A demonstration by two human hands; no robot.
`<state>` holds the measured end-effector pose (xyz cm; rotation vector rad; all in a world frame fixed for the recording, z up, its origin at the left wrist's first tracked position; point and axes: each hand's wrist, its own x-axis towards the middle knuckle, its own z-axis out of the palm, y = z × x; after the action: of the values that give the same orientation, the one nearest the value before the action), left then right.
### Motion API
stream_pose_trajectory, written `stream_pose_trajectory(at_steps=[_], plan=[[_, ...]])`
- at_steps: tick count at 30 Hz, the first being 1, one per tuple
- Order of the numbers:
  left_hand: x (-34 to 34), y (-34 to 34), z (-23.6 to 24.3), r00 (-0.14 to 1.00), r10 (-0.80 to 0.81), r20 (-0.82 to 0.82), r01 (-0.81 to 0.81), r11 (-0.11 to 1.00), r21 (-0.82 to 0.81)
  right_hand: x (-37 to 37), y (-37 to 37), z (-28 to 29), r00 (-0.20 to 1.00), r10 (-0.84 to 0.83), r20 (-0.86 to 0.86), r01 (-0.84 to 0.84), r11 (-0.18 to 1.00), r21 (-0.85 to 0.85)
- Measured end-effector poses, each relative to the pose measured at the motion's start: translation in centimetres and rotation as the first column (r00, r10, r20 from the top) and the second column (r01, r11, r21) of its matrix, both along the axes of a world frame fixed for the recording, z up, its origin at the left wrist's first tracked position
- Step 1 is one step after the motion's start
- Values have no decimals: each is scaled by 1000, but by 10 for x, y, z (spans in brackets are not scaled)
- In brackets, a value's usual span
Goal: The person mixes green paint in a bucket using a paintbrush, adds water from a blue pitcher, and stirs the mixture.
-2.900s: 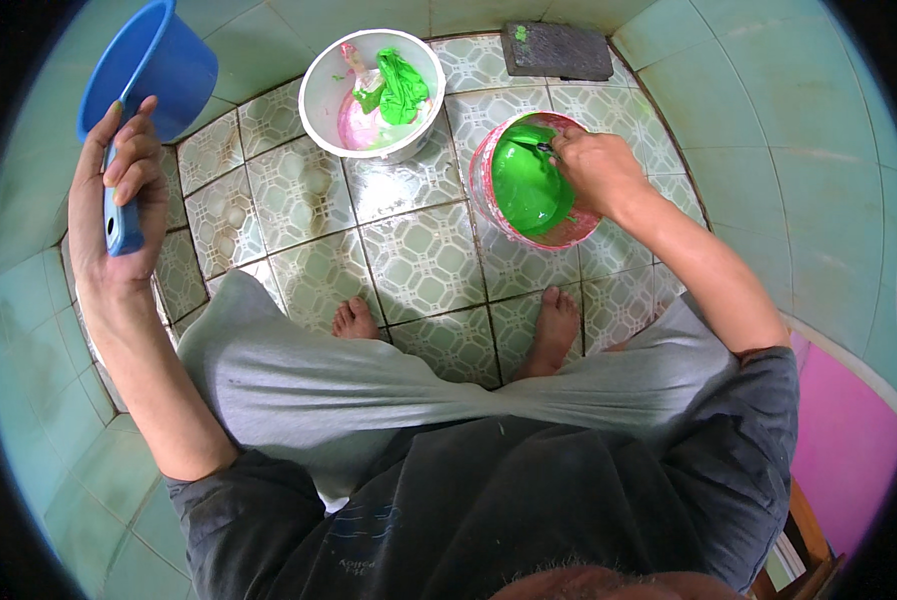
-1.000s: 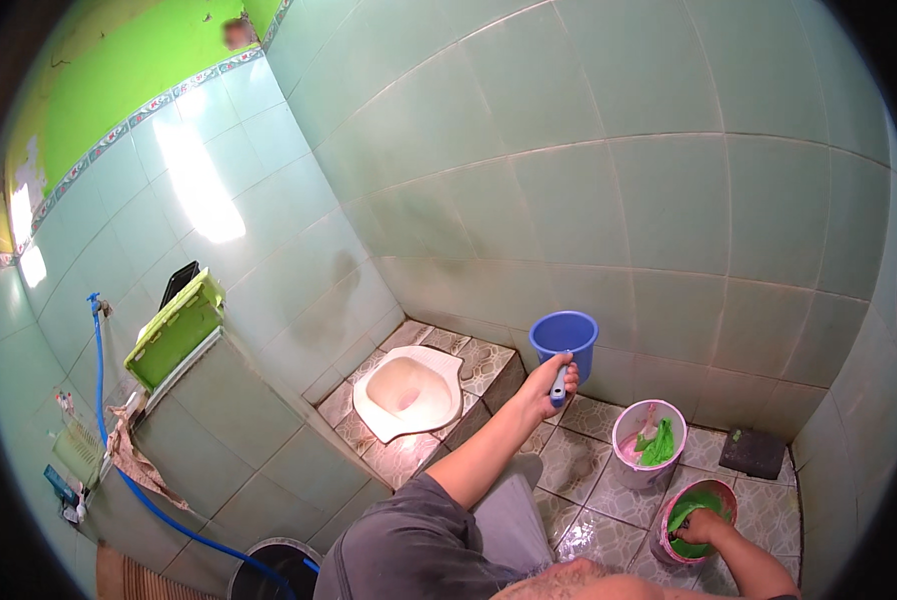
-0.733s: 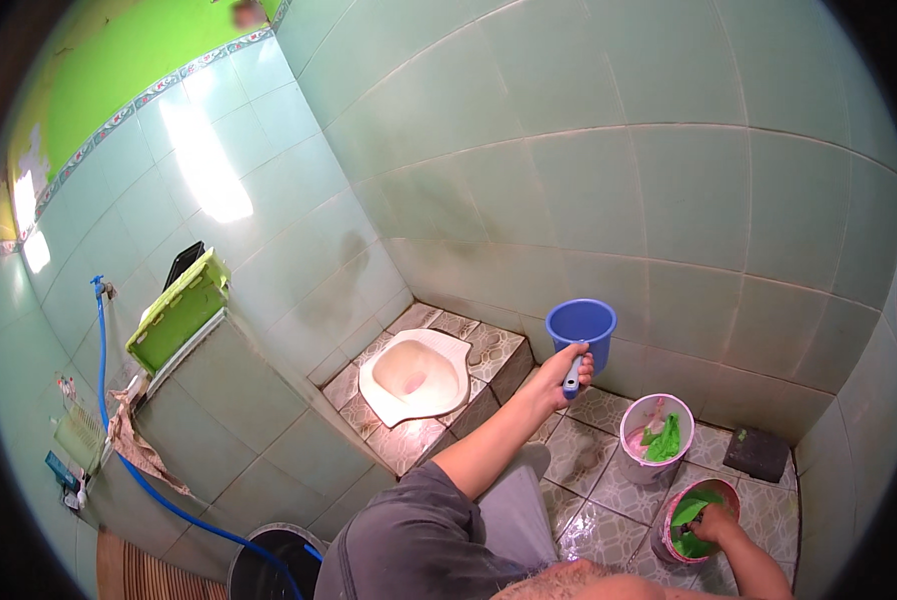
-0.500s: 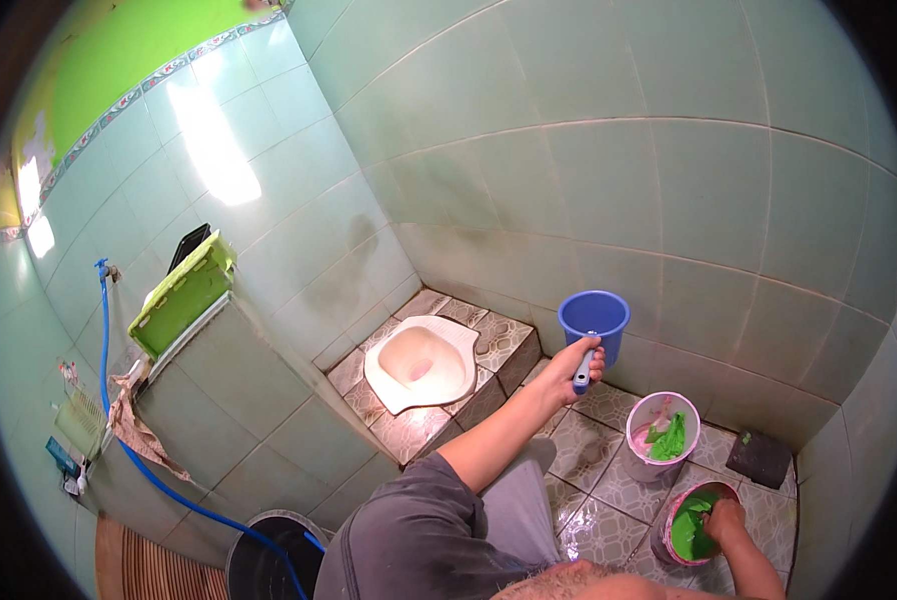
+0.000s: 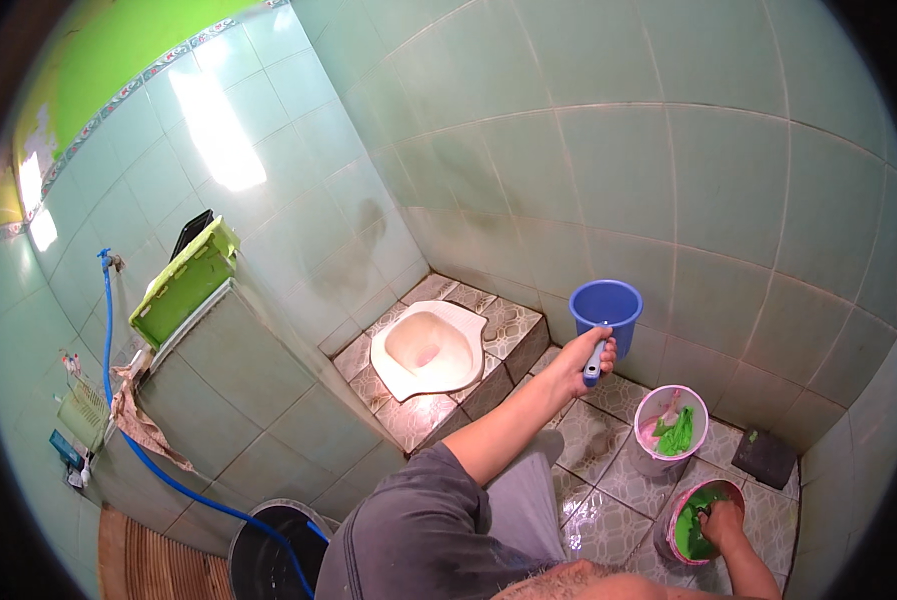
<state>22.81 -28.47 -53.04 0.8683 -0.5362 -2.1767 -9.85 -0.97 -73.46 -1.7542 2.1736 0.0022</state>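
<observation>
My left hand [image 5: 591, 362] grips the pale handle of a blue water dipper [image 5: 609, 305], held out in front of the tiled wall with its round mouth upward. At the lower right, my right hand [image 5: 724, 526] reaches into a pinkish-rimmed bucket [image 5: 672, 545] with something green [image 5: 691, 532] inside. Its fingers look curled there, but their tips and whatever they hold are hidden. Just beyond stands a white bucket [image 5: 644, 455] with crumpled bright green plastic [image 5: 677, 432] and pinkish matter in it.
A squat toilet [image 5: 439, 375] sits on a raised tiled step to the left. A dark box-like block [image 5: 766, 458] lies by the right corner. A blue hose [image 5: 184, 499] runs into a black tub [image 5: 259, 570]; a green crate [image 5: 186, 285] rests on the low wall.
The whole view has shifted slightly, so things appear a little farther right and higher. My left hand still holds the dipper out, and my right hand stays in the bucket.
</observation>
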Motion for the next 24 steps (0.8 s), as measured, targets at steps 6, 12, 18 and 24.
stream_pose_trajectory(at_steps=[6, 12, 18, 24], plan=[[-1, 12, 3, 1000, 4, -2, -4, 1000, 5, -4, 15, -4, 932, 42, 359, -78, 993, 87], [3, 8, -1, 997, -11, 74, 17, 996, -83, -6, 20, -17, 966, 65, 251, -137, 951, 278], [5, 5, 23, 994, -60, 87, 71, 989, -127, -3, 13, 25, 985, 1, 175, 5, 999, -33], [-2, 11, 12, 997, -55, 58, 57, 998, -33, -12, 11, 21, 993, -33, -110, 36, 999, 24]])
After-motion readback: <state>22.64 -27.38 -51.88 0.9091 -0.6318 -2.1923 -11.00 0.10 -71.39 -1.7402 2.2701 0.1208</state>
